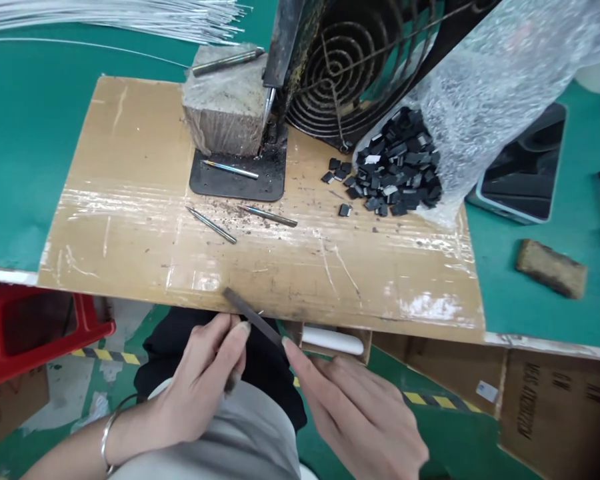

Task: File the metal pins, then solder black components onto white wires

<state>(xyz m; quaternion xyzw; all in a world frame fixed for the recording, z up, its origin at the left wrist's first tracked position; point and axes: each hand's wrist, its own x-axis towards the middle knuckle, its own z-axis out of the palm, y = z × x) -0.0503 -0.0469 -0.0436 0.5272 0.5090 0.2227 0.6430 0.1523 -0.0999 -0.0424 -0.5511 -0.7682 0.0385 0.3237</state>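
Note:
A flat dark metal file slants across the near edge of the cardboard sheet. My right hand is closed on its lower end, index finger stretched along it. Beside the file's middle, my left hand is closed in a pinch; what it holds is mostly hidden by the fingers. Two pointed metal tips, one left and one right, lie on the cardboard. Another tip rests on the black plate. A soldering iron points down beside the grey block, which carries a metal rod.
Behind the cardboard stands a black fan with a wire guard. Small black parts spill from a plastic bag. A phone-like device and a brown block lie right. White wires are at back left, a red stool below.

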